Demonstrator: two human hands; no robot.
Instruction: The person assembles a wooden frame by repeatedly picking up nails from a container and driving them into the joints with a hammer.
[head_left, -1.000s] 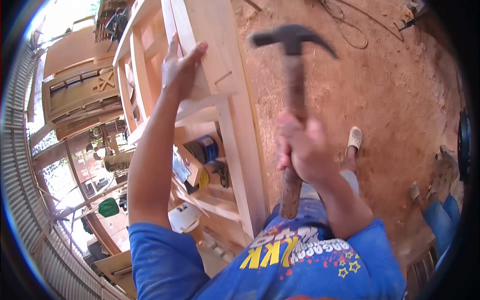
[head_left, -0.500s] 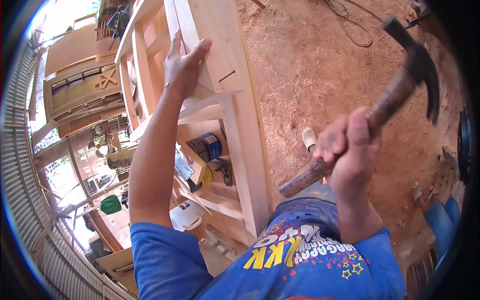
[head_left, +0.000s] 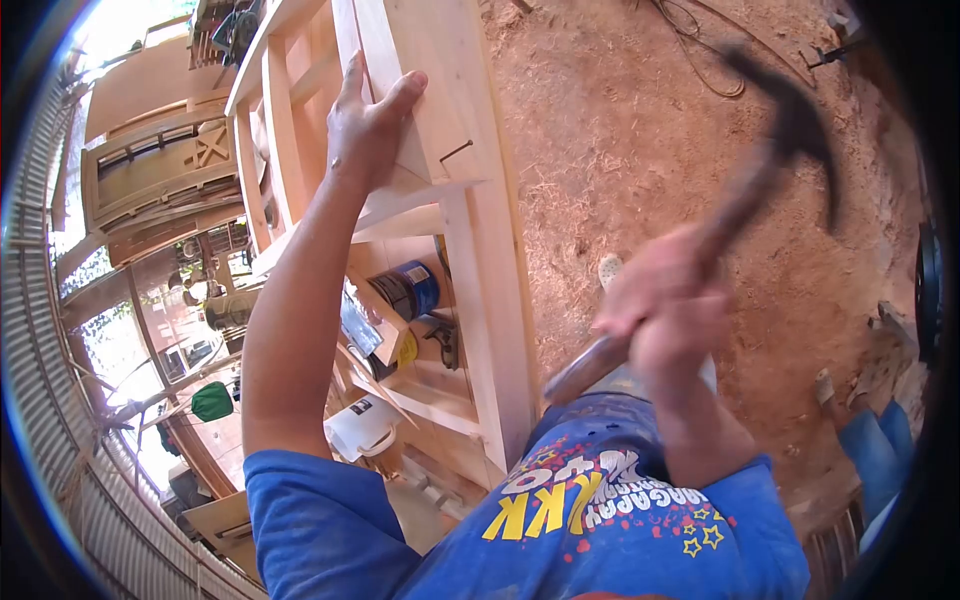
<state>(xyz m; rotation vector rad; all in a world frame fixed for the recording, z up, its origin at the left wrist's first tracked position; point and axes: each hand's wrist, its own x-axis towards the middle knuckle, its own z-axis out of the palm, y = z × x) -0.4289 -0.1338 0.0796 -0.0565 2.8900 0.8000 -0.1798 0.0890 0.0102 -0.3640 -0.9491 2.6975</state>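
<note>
My right hand (head_left: 670,305) is wrapped around the handle of a claw hammer (head_left: 735,205), which is raised over the dirt floor and smeared by motion. The hammer's dark head is up at the right, apart from the wood. My left hand (head_left: 370,135) grips the top member of a pale wooden frame (head_left: 490,290), thumb and a finger spread across the boards. The other fingers are partly hidden. Near that hand, a nail (head_left: 457,150) sticks up from the frame's face, its shank partly exposed, beside a joint between two pieces.
Through the frame's opening I see a blue can (head_left: 410,288), a dark tool (head_left: 440,340) and a white container (head_left: 362,428). A cord (head_left: 705,70) lies on the reddish, shaving-strewn ground (head_left: 570,150). Corrugated sheeting (head_left: 45,330) runs along the left. Someone's blue-clad leg (head_left: 875,450) shows at right.
The hammer and my right hand have swung left toward the frame, the head shifting left and slightly down. My left hand stays on the frame, and the nail looks the same.
</note>
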